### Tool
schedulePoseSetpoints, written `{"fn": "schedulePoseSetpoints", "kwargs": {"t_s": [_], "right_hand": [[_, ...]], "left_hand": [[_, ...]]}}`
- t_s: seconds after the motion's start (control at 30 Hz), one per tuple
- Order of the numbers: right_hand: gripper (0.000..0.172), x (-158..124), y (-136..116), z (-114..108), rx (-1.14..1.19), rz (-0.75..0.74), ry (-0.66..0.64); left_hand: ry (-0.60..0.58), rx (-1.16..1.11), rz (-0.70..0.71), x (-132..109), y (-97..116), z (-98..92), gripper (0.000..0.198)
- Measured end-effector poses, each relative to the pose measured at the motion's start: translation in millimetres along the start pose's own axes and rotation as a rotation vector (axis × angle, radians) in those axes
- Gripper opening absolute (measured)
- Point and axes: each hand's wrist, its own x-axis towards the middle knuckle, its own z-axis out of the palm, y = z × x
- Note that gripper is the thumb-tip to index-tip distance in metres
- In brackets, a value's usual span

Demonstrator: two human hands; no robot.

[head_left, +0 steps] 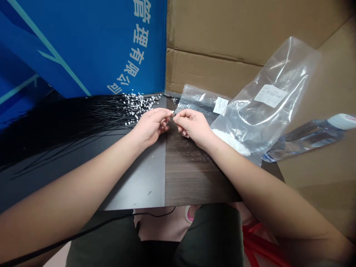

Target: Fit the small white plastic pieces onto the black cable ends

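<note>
Above the table, my two hands meet almost fingertip to fingertip. My left hand [154,124] is closed in a pinch on a tiny white connector [172,112]. Close beside it, my right hand [193,124] is also pinched, and what lies between its fingertips is too small to make out. To the left lies a large bundle of thin black wires [102,111], many with small white connectors [139,104] on their ends. Beyond my right hand, a clear plastic bag [267,85] holds many small white pieces [230,141] near its mouth.
A smaller clear bag [200,98] with a label lies behind my right hand. A water bottle [308,137] lies tilted at the right against cardboard [222,29]. A blue printed panel [97,44] stands behind the wires. The table's front edge [167,206] is near my legs.
</note>
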Motion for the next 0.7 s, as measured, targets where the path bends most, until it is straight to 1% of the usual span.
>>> {"fn": "schedulePoseSetpoints", "kwargs": {"t_s": [0.23,0.47,0.7], "right_hand": [[0.012,-0.2,0.4,-0.6,0.048,0.022,-0.010],[0.012,-0.2,0.6,-0.5,0.027,0.018,-0.008],[0.012,-0.9,0.2,-0.6,-0.007,0.003,0.006]], "left_hand": [[-0.012,0.010,0.014,1.1,-1.5,-1.0,0.016],[-0.013,0.032,0.045,1.2,-1.0,-0.6,0.017],[0.021,0.062,0.099,3.3,-4.6,-1.9,0.015]]}}
